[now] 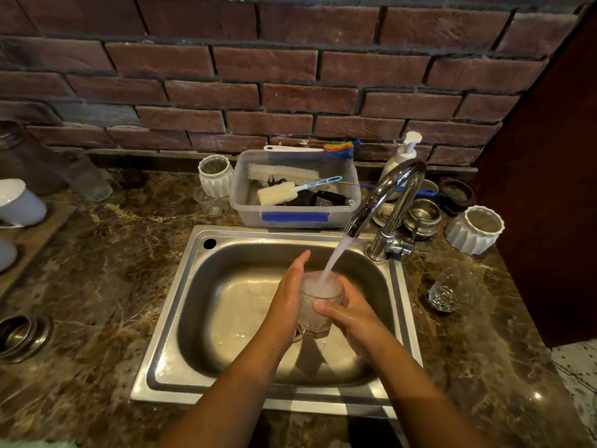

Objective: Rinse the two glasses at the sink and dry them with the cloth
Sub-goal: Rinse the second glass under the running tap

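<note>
A clear patterned glass [315, 303] is held upright over the steel sink [193, 305], under water running from the tap [384, 195]; it is full and foaming. My right hand [352, 321] wraps its fingers round the glass from the right. My left hand [289, 295] lies flat against the glass's left side with its fingers straight. A second clear glass [452, 291] lies on its side on the counter to the right of the sink. A bit of pale green cloth [38, 443] shows at the bottom left edge.
Behind the sink stands a plastic tub [294, 218] of brushes, with a soap pump [400, 153], steel bowls [421, 216] and white ribbed cups [475, 229] near the tap. More cups and jars stand on the marble counter at the left. A brick wall rises behind.
</note>
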Demonstrator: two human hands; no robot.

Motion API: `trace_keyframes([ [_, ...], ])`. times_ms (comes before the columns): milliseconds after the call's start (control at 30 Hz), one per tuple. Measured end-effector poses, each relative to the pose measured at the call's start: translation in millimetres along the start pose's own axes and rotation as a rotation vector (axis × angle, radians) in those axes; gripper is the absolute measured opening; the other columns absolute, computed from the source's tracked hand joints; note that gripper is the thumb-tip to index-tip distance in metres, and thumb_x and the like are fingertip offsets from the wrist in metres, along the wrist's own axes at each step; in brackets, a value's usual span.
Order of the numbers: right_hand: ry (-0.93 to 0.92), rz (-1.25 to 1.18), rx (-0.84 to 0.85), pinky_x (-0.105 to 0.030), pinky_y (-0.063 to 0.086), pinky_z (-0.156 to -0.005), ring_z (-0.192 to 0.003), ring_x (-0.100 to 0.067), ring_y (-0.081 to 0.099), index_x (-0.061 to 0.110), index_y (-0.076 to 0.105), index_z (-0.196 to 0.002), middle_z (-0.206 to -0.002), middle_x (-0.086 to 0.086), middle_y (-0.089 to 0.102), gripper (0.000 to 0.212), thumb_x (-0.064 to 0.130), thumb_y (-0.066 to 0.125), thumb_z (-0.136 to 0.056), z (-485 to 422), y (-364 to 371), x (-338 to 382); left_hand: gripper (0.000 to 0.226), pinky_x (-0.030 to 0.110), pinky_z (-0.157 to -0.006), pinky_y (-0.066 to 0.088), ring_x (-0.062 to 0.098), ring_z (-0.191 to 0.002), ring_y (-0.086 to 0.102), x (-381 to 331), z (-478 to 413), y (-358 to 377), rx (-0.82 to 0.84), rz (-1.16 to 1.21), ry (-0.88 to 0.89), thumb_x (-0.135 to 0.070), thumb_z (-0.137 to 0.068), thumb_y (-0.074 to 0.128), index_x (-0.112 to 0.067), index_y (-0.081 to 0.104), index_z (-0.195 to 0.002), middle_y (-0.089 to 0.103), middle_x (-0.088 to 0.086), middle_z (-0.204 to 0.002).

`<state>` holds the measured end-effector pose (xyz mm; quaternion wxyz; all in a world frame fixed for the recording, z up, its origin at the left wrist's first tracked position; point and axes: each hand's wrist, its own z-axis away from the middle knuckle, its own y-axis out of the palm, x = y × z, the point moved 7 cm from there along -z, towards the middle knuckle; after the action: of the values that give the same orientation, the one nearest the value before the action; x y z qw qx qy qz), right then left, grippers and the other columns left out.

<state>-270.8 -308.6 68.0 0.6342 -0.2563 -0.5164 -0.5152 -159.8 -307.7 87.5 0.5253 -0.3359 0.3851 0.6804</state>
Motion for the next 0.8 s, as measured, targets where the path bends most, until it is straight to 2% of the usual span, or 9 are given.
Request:
trace_keyframes([
  [133, 0.091, -0.156, -0.051, -0.045, 0.054, -0.099, -0.117, -0.026, 0.065, 0.019, 0.053, -0.136, -0.129, -0.009, 0.066, 0.066, 0.035, 0.077, -0.076, 9.8, 2.6, -18.9, 0.063, 0.041, -0.094, 0.052, 0.019, -0.113, 0.063, 33.9, 4.6, -6.5, -0.004, 0.021, -0.122, -0.077, -0.088, 0.046, -0.036, 0.059, -0.134, 0.064, -0.001, -0.13],
  [200, 0.131, -0.251, -0.06, -0.051, 0.05, -0.103, -0.119, -0.03, 0.064, 0.017, 0.053, -0.137, -0.132, -0.014, 0.064, 0.057, 0.034, 0.071, -0.086, 14.4, 5.0, -27.6, 0.047, 0.035, -0.087, 0.056, 0.016, -0.104, 0.07, 46.7, 10.0, -8.7, -0.033, 0.023, -0.136, -0.067, -0.096, 0.041, -0.034, 0.071, -0.112, 0.073, -0.002, -0.115],
  [267, 0.192, -0.3, -0.062, -0.055, 0.049, -0.103, -0.119, -0.033, 0.064, 0.016, 0.054, -0.136, -0.131, -0.017, 0.064, 0.053, 0.035, 0.067, -0.088, 19.2, 7.4, -37.9, 0.05, 0.034, -0.083, 0.059, 0.015, -0.094, 0.075, 57.9, 14.9, -7.1, -0.024, 0.039, -0.168, -0.057, -0.103, 0.032, -0.036, 0.076, -0.094, 0.079, -0.003, -0.098],
  [300, 0.23, -0.309, -0.061, -0.057, 0.049, -0.102, -0.119, -0.035, 0.064, 0.015, 0.056, -0.135, -0.129, -0.018, 0.065, 0.053, 0.036, 0.066, -0.088, 22.1, 9.1, -42.7, 0.054, 0.037, -0.085, 0.06, 0.017, -0.094, 0.076, 62.7, 17.0, -5.5, -0.012, 0.056, -0.193, -0.055, -0.105, 0.029, -0.033, 0.077, -0.094, 0.08, 0.0, -0.098],
  [400, 0.331, -0.315, -0.067, -0.055, 0.051, -0.099, -0.114, -0.036, 0.067, 0.014, 0.063, -0.128, -0.122, -0.02, 0.07, 0.046, 0.037, 0.066, -0.088, 31.1, 12.8, -54.5, 0.059, 0.048, -0.095, 0.058, 0.024, -0.099, 0.076, 78.7, 25.9, -8.6, -0.024, 0.056, -0.249, -0.06, -0.103, 0.027, -0.023, 0.071, -0.117, 0.079, 0.009, -0.107],
  [500, 0.411, -0.312, -0.096, -0.053, 0.053, -0.097, -0.106, -0.037, 0.069, 0.015, 0.07, -0.116, -0.113, -0.02, 0.073, 0.035, 0.036, 0.068, -0.088, 39.6, 14.0, -61.7, 0.062, 0.043, -0.081, 0.061, 0.026, -0.095, 0.077, 93.2, 34.0, -12.6, -0.051, 0.05, -0.319, -0.066, -0.101, 0.027, -0.025, 0.065, -0.128, 0.079, 0.01, -0.105],
  [567, 0.458, -0.316, -0.095, -0.055, 0.052, -0.098, -0.11, -0.039, 0.067, 0.015, 0.07, -0.117, -0.115, -0.022, 0.072, 0.039, 0.038, 0.071, -0.085, 45.1, 18.2, -62.9, 0.065, 0.041, -0.077, 0.061, 0.03, -0.096, 0.076, 98.9, 39.1, -14.7, -0.071, 0.05, -0.355, -0.07, -0.099, 0.029, -0.024, 0.061, -0.133, 0.077, 0.014, -0.108],
  [700, 0.554, -0.309, -0.089, -0.057, 0.048, -0.102, -0.117, -0.043, 0.062, 0.01, 0.068, -0.121, -0.127, -0.027, 0.064, 0.05, 0.046, 0.068, -0.087, 57.1, 28.7, -64.0, 0.067, 0.048, -0.087, 0.06, 0.035, -0.098, 0.074, 100.2, 49.2, -18.9, -0.093, 0.06, -0.402, -0.069, -0.099, 0.029, -0.019, 0.059, -0.134, 0.077, 0.018, -0.106],
  [800, 0.58, -0.287, -0.077, -0.056, 0.048, -0.103, -0.114, -0.044, 0.064, 0.006, 0.069, -0.114, -0.123, -0.027, 0.067, 0.051, 0.048, 0.069, -0.085, 64.2, 35.3, -59.3, 0.066, 0.045, -0.081, 0.061, 0.035, -0.093, 0.075, 95.8, 56.2, -22.4, -0.094, 0.072, -0.401, -0.065, -0.102, 0.028, -0.015, 0.063, -0.128, 0.078, 0.019, -0.101],
])
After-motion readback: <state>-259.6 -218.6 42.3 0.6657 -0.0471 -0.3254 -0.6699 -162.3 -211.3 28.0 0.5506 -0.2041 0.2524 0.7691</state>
